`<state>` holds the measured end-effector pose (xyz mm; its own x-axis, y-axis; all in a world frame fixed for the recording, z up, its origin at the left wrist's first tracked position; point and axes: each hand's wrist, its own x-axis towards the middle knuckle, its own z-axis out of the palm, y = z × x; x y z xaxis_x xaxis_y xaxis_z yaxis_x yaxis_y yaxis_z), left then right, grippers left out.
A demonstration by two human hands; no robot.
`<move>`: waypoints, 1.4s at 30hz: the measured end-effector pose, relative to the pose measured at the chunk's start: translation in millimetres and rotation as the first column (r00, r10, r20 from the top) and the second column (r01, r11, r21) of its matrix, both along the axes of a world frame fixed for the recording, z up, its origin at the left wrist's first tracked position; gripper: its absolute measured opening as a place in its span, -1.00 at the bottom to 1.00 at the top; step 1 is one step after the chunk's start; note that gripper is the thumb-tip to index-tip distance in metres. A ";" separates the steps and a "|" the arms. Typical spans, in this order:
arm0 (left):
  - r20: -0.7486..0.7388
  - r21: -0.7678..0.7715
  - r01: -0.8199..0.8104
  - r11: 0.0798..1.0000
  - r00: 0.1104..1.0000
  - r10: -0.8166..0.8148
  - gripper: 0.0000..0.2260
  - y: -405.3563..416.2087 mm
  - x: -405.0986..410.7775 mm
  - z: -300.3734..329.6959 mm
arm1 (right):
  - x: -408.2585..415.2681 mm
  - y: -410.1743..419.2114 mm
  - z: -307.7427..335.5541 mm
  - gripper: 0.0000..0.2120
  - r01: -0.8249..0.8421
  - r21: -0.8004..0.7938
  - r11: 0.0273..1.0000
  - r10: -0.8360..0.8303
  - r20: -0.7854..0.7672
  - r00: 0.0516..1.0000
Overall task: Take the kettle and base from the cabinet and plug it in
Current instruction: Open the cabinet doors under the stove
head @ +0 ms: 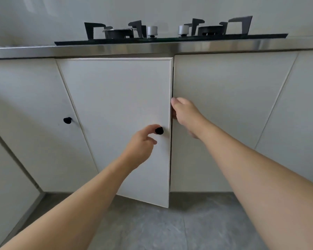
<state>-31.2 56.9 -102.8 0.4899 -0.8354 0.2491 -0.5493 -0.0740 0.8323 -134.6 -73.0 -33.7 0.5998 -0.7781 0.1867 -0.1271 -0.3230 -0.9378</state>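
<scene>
left grip (141,141) pinches 1 of 2 black knobs (159,131) | right grip (183,110) grasps door (116,114) edge

A home kitchen: I crouch before white cabinet doors (114,112) with black knobs (67,120), set under a steel-edged table (116,49) that carries a two-burner gas hob (170,37) with silver dials (152,30), against a pale wall, grey floor (170,228) below.
</scene>
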 end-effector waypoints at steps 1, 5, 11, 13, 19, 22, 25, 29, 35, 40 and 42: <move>0.016 0.026 -0.001 1.000 1.000 0.000 -0.43 7.5 -4.1 -0.7 | -0.4 4.4 1.0 -0.66 -0.009 0.025 1.000 0.009 0.012 1.000; 0.614 0.152 -0.171 0.973 0.788 0.043 -0.43 51.6 -39.6 -20.0 | -10.6 30.1 -3.8 -0.73 -0.074 0.044 0.996 0.071 0.060 0.996; 0.872 0.490 0.329 0.808 -0.197 -0.449 -0.62 110.8 -88.6 -85.6 | -26.2 70.8 -9.5 -0.83 -0.163 0.042 0.986 0.157 0.110 0.981; 0.760 0.593 0.016 0.805 -0.340 -0.554 -0.59 105.4 -92.6 -86.7 | -28.7 83.0 -9.4 -0.83 -0.195 0.010 0.981 0.193 0.111 0.975; 0.434 0.478 -0.598 0.643 -0.476 -0.765 -0.62 107.6 -73.9 -72.6 | -27.7 130.1 -9.4 -0.83 -0.293 -0.078 0.953 0.302 0.152 0.941; 0.423 0.520 -0.570 0.636 -0.475 -0.772 -0.82 127.9 -66.8 -75.2 | -19.6 151.5 -7.1 -0.85 -0.315 -0.169 0.934 0.337 0.121 0.934; 0.428 0.589 -0.601 0.541 -0.336 -0.839 -0.83 142.6 -59.1 -78.8 | -5.0 173.8 -8.4 -0.74 -0.332 -0.279 0.901 0.364 0.069 0.929; 0.316 0.503 -0.769 0.395 -0.262 -0.912 -0.72 161.0 -37.4 -84.9 | 20.5 204.1 -6.1 -0.38 -0.388 -0.344 0.855 0.428 0.046 0.903; 0.314 0.434 -0.807 0.399 -0.280 -0.907 -0.60 214.1 12.2 -89.0 | 69.3 258.1 4.8 -0.29 -0.412 -0.437 0.799 0.469 0.026 0.883; 0.394 0.480 -0.773 0.416 -0.234 -0.889 -0.68 245.0 46.2 -69.3 | 107.9 296.5 2.5 -0.19 -0.358 -0.405 0.841 0.431 0.103 0.896; 0.413 0.489 -0.770 0.409 -0.209 -0.886 -0.65 252.1 56.6 -65.6 | 119.2 308.6 1.2 -0.19 -0.318 -0.412 0.854 0.396 0.118 0.911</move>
